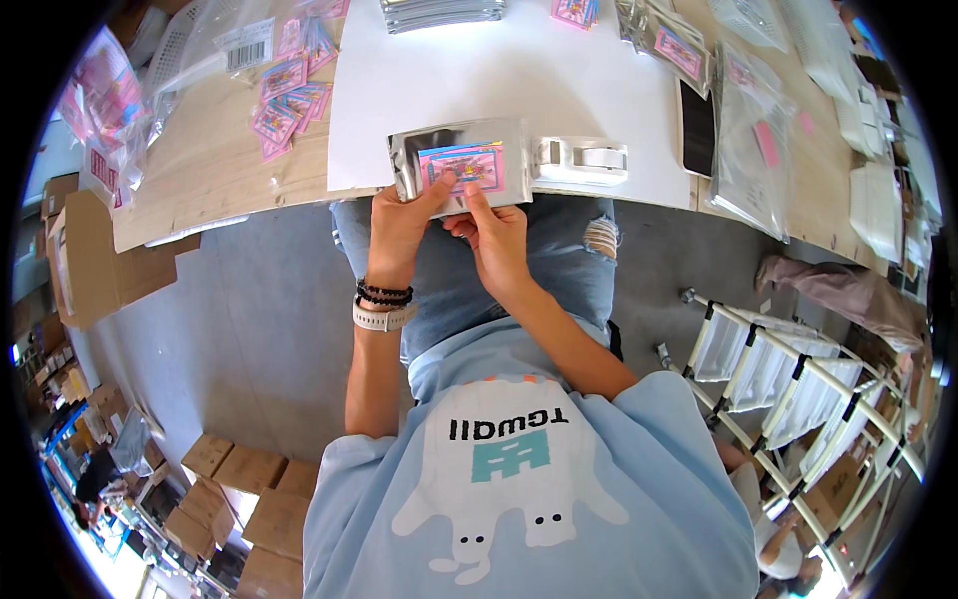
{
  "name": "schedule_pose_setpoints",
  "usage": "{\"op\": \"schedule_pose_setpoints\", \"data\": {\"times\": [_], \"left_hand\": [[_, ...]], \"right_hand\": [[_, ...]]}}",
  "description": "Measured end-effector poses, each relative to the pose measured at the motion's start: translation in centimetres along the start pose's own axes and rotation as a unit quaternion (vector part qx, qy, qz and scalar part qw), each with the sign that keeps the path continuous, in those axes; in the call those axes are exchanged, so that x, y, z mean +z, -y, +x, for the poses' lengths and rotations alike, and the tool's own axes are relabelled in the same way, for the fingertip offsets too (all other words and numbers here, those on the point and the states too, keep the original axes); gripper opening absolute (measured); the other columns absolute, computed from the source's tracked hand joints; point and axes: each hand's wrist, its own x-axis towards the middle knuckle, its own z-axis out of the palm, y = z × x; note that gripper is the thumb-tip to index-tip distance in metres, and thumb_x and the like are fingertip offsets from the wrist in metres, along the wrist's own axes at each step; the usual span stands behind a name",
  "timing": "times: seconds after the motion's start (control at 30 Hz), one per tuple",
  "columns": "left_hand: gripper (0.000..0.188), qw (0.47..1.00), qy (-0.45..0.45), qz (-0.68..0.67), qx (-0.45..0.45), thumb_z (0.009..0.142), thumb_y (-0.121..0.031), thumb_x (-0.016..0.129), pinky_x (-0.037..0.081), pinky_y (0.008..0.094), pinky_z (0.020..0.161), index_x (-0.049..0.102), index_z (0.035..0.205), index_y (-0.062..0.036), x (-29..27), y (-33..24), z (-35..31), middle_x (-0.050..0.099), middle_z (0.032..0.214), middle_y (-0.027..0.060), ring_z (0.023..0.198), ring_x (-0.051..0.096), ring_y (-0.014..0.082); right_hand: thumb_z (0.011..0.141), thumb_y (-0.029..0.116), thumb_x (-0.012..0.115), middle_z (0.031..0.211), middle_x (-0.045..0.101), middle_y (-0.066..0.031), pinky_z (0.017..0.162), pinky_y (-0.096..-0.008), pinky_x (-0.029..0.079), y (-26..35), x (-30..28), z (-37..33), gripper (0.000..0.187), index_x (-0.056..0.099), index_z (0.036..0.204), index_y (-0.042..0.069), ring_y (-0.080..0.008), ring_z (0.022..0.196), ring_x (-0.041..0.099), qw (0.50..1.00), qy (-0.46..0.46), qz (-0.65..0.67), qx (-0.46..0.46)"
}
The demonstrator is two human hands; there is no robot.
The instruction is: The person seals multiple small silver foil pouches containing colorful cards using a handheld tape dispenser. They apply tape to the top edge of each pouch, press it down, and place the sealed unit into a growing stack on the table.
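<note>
Both my hands hold a shiny silver foil pouch (pixel 512 150) at the table's near edge, just above my lap. On the pouch's front lies a small pink printed label (pixel 434 162) with a coloured picture. My left hand (pixel 399 235) grips the lower left side, its thumb on the label. My right hand (pixel 501 245) pinches the lower edge, thumb also on the label and fingers curled behind. A white tape dispenser (pixel 579 162) stands close to the pouch's right side. Whether anything is inside the pouch cannot be made out.
A stack of silver pouches (pixel 444 14) lies at the far middle of a white sheet (pixel 399 75). Loose pink labels (pixel 282 108) are spread at left. At right are a dark phone (pixel 696 130) and a clear plastic bag (pixel 748 185). A pipe-frame cart (pixel 788 384) stands behind, right.
</note>
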Motion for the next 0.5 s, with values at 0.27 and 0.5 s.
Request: {"op": "schedule_pose_setpoints", "data": {"times": [0.27,0.5], "left_hand": [[0.023,0.993,0.011,-0.108,0.039,0.095,-0.019,0.079,0.053,0.0274,0.078,0.076,0.11,-0.0032,0.7,-0.3,-0.4,0.076,0.104,0.0034,0.092,0.069,0.0091],[0.03,0.99,0.019,-0.141,0.008,0.097,-0.018,0.075,0.058,0.0353,0.094,0.069,0.122,-0.0014,1.0,-0.8,-0.2,0.075,0.114,0.008,0.104,0.073,0.0172]], "right_hand": [[0.101,0.026,0.072,0.083,0.073,-0.0084,0.061,-0.0316,0.056,6.9,-1.7,-1.2,0.026,0.075,0.092,0.002,-0.0181,0.073,0.072,0.941,0.096,-0.295,0.138],[0.084,0.021,0.083,0.076,0.064,-0.0046,0.063,-0.0373,0.051,17.5,-2.7,0.6,0.022,0.067,0.08,0.007,-0.025,0.069,0.064,0.62,0.181,-0.699,-0.306]]}}
